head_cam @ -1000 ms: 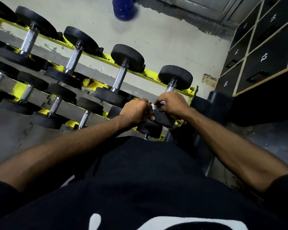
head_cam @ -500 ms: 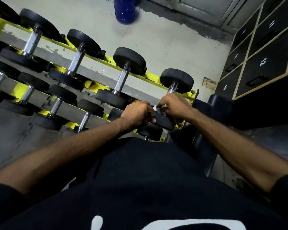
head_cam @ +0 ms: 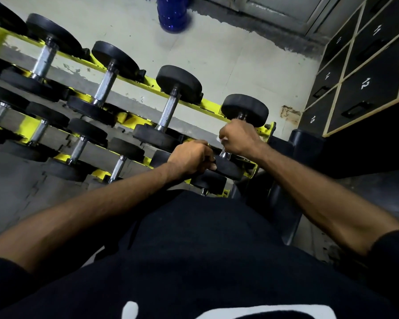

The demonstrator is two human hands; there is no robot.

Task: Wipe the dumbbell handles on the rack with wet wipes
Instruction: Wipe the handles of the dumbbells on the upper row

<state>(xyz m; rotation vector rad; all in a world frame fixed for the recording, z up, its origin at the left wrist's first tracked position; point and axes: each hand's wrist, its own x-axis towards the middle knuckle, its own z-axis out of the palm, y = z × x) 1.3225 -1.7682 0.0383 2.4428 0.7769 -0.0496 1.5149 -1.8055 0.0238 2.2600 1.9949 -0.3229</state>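
Note:
A yellow rack [head_cam: 213,107] holds rows of black dumbbells with chrome handles. My right hand [head_cam: 238,137] is wrapped around the handle of the rightmost top-row dumbbell [head_cam: 245,109], with a white wet wipe [head_cam: 224,142] showing at my fingers. Only a short piece of that handle shows below my fist. My left hand [head_cam: 190,157] is curled on the near black head of the same dumbbell [head_cam: 228,168]. The neighbouring dumbbell handle [head_cam: 169,110] to the left is bare.
Numbered dark lockers [head_cam: 364,84] line the right side. A blue water jug [head_cam: 172,13] stands on the pale floor at the back. A black padded bench [head_cam: 304,143] sits just right of the rack. Lower rack rows hold smaller dumbbells [head_cam: 77,148].
My right hand has slid up the handle toward the far head, carrying the wipe with it. My left hand stays on the near head. The camera has tilted slightly.

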